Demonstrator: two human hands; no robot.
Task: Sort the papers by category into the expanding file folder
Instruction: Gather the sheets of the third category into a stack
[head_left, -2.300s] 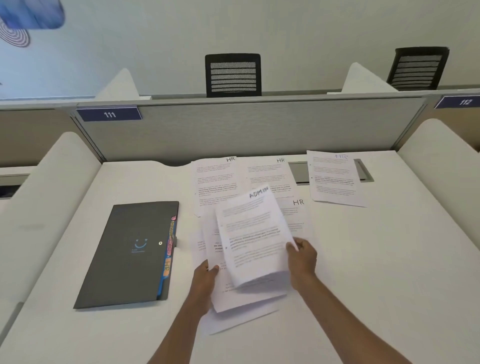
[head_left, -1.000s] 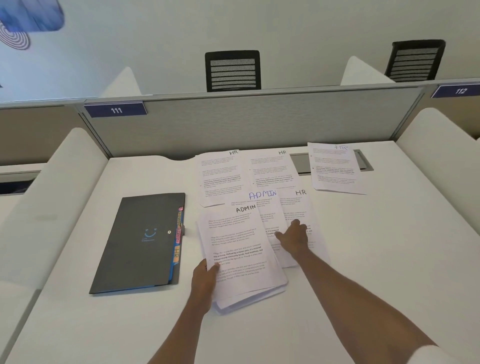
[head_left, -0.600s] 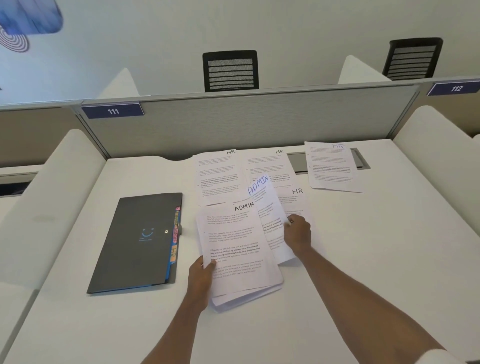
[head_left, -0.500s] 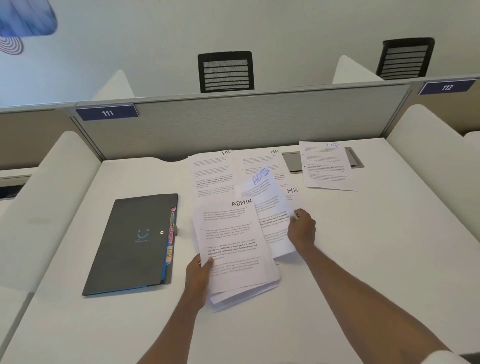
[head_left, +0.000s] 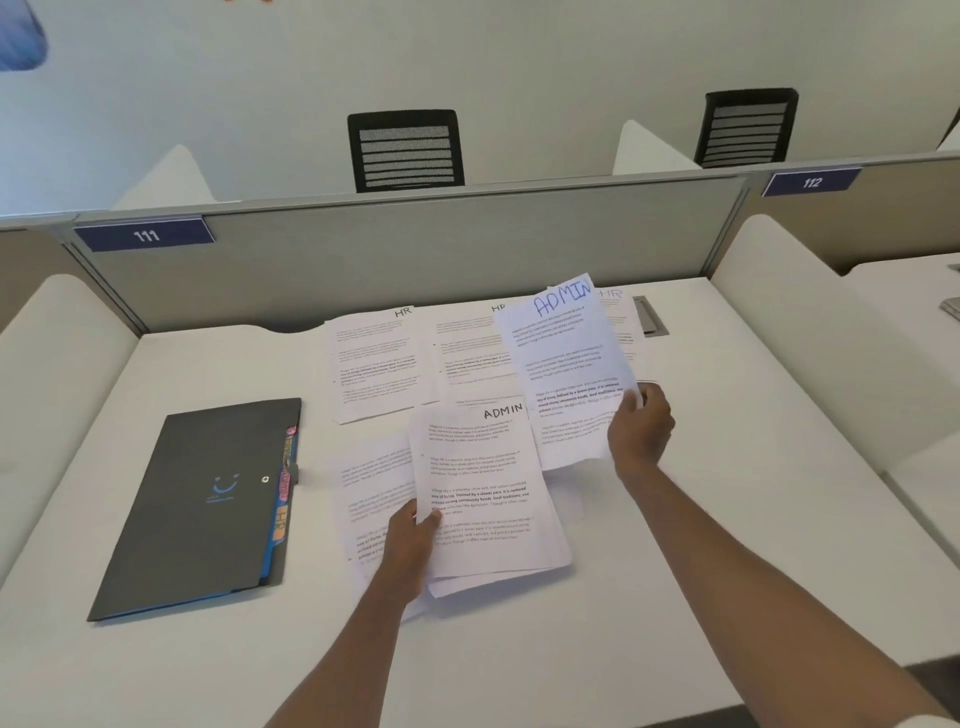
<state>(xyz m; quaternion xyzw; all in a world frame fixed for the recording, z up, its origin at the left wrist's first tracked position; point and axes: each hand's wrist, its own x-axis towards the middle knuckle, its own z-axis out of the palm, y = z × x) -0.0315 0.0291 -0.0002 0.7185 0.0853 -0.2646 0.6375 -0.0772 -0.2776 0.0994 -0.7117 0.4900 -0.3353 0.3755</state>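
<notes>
White desk (head_left: 779, 441) fills the view, with a gray wall (head_left: 415, 260) behind it. On the left lies the dark folder (head_left: 197, 509), flat and closed, with bright tabs peeking out on its right side. Next come HR sheets (head_left: 379, 364) spread at the back of the desk. Near the front, the left hand (head_left: 413, 540) holds a stack (head_left: 488, 499) by its left edge, thumb on top and fingers hidden under it; the top page says ADMIN. To the right, the right hand (head_left: 641, 431) pinches another ADMIN sheet (head_left: 566, 364) at its right edge, between thumb and curled fingers, and holds it up off the desk. Paper is light, thin and floppy, I think, so it bends and can slip or crease. Holding it near an edge, not too tight, should work best.
</notes>
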